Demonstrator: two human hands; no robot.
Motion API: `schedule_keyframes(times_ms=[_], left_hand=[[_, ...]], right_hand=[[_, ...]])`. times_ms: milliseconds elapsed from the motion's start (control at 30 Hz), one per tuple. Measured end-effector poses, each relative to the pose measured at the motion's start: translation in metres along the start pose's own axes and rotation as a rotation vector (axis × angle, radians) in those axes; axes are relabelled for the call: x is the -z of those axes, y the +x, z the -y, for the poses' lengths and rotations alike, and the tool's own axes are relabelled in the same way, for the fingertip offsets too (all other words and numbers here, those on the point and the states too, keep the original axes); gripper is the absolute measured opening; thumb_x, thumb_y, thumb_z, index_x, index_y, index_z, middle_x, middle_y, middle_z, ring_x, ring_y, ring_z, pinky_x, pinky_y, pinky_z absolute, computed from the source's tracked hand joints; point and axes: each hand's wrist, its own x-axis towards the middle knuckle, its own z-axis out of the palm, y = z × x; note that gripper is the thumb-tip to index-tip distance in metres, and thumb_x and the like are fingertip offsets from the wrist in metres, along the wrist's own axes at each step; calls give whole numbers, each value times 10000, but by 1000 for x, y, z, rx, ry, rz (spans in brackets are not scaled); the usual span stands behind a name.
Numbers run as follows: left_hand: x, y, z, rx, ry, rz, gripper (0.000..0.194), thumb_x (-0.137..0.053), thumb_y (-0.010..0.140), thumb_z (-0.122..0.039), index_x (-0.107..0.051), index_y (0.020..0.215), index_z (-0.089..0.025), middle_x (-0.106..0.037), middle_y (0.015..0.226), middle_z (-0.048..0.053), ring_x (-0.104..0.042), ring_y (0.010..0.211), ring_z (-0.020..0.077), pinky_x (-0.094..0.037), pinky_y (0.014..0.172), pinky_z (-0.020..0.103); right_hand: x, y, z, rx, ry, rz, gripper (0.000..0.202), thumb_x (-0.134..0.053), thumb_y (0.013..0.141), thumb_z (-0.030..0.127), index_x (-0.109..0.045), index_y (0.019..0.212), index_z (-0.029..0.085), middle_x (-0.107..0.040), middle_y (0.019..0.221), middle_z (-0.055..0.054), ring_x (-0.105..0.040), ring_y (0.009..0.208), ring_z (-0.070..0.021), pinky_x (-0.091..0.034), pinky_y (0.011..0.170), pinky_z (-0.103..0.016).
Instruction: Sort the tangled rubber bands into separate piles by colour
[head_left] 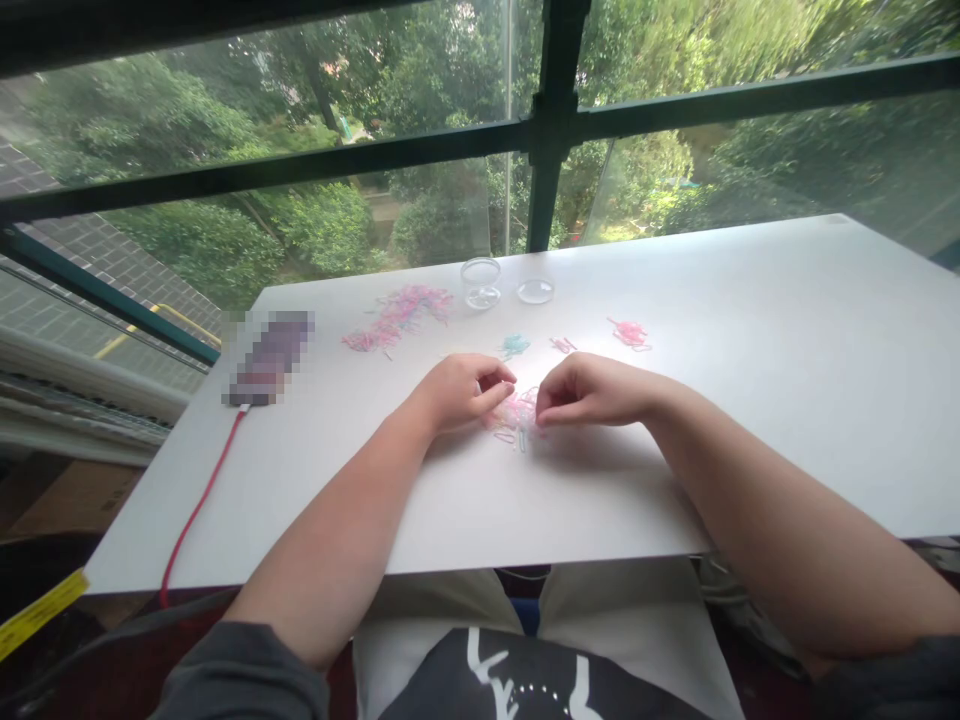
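A small pile of pastel rubber bands, mostly pink with some white and bluish ones, lies on the white table between my hands. My left hand is at the pile's left side, its thumb and forefinger curled together in a pinch. Whatever sits between those fingertips is too small to tell. From the right, my right hand reaches down to the pile with its fingers bent and pressed together at the bands. Its fingertips hide what they hold. Just beyond the hands lie small heaps of teal bands and pink bands.
A larger heap of mixed bands spreads at the back left. Brighter pink bands lie to the right. A clear round tub and its clear lid stand near the window. A blurred phone with a red cable lies left.
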Motion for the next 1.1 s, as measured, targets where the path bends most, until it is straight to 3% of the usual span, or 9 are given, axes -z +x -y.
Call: schedule_keyframes(times_ms=[33,100,333,533,767,1100], left_hand=[[0,0,1,-2,-6,3,184,-559,791,-274,-694,869,-176,-679,732,6,-594,652,113,-442,605,215],[-1,0,1,-5,-16,9,179,-563,787,-276,-692,856,-172,-670,715,5,-584,641,109,-436,603,215],[-1,1,-1,-7,-13,14,175,-549,787,-258,-694,838,-174,-672,717,6,-575,641,110,-428,607,216],[0,0,-2,0,-18,13,173,-541,790,-250,-692,832,-177,-671,722,1,-574,646,107,-421,609,214],[0,1,-2,4,-17,22,180,-529,788,-243,-689,829,-172,-676,727,5,-579,650,111,-426,624,218],[0,1,-2,-5,-8,21,182,-532,793,-251,-691,843,-178,-677,737,3,-578,653,109,-430,621,219]], right_hand=[[-1,-1,3,4,16,92,207,-602,745,327,-713,782,157,-616,577,2,-497,518,-96,-344,520,-223],[-5,-1,8,10,-50,130,182,-611,730,280,-730,827,182,-612,569,11,-483,493,-88,-338,510,-220],[-19,6,9,120,-341,2,258,-583,697,135,-738,869,250,-633,613,20,-486,518,-87,-332,543,-213],[-18,5,8,107,-378,-32,290,-560,716,124,-725,917,252,-638,610,19,-485,510,-87,-321,541,-212],[-23,9,6,128,-376,-35,316,-532,729,101,-747,877,280,-716,756,-2,-567,603,-118,-354,589,-228],[-24,13,3,178,-400,-34,206,-536,775,151,-727,796,226,-707,748,-20,-563,614,-125,-336,578,-238]])
